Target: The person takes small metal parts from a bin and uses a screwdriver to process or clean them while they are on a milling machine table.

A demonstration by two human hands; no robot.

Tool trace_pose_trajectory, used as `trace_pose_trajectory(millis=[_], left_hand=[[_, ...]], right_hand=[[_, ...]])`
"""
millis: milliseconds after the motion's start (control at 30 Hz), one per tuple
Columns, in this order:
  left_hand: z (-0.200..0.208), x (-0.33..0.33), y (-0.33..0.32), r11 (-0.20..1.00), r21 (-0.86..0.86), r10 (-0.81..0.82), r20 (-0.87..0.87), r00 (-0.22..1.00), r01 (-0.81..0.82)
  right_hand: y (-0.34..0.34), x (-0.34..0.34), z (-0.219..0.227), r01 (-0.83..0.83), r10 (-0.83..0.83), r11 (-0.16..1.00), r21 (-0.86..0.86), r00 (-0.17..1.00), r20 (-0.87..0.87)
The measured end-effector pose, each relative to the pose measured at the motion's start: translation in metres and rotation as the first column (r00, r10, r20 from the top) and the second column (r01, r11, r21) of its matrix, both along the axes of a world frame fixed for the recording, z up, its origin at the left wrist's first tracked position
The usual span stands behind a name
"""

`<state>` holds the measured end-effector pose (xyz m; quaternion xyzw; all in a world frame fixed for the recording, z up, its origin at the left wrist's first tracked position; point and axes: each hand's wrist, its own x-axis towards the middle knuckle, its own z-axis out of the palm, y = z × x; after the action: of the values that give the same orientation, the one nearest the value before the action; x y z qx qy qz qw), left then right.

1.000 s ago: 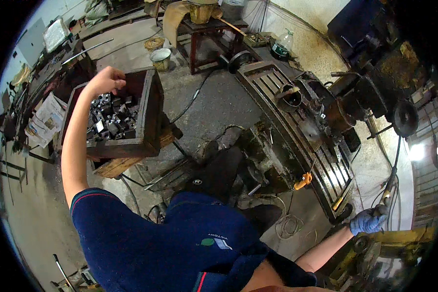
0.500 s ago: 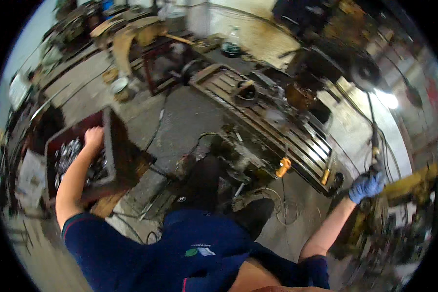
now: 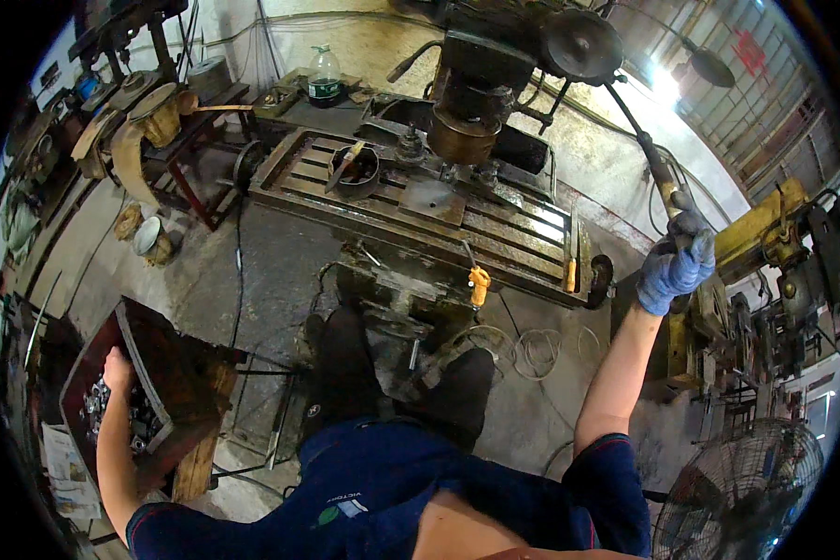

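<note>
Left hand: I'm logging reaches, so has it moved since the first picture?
Yes. Against the wooden box, the left hand has gone from over its far rim down inside.

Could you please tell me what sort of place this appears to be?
It looks like a metalworking shop, perhaps for milling or drilling: a heavy machine head stands over a slotted metal table, and a box at the left holds many small metal parts.

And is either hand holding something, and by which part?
The gloved right hand grips a long handle by its lower end. Whether the left hand in the box holds anything cannot be told.
</note>
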<state>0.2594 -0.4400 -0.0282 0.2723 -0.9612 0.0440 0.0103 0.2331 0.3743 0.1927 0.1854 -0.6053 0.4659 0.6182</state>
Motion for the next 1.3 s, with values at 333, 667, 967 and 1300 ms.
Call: trace_pose_trajectory(millis=[333,667,967,1300], left_hand=[[-0.008,-0.013,-0.011,0.994,0.055,0.093,-0.032,0.995,-0.091],[0.056,0.006,-0.053,0.772,0.584,0.086,-0.486,0.869,0.250],[0.172,-0.039,0.163,0.176,0.710,0.216,-0.703,0.677,0.681],[0.140,-0.086,0.374,-0.497,0.757,-0.143,-0.554,0.820,0.425]], right_hand=[[0.000,-0.008,0.034,-0.036,0.038,0.999,0.021,0.996,-0.086],[0.011,-0.017,0.094,0.403,-0.336,0.871,0.283,0.906,-0.257],[-0.011,0.003,-0.103,0.322,-0.350,0.936,0.139,0.821,0.451],[-0.026,-0.032,-0.384,0.041,0.574,0.812,-0.582,0.128,0.809]])
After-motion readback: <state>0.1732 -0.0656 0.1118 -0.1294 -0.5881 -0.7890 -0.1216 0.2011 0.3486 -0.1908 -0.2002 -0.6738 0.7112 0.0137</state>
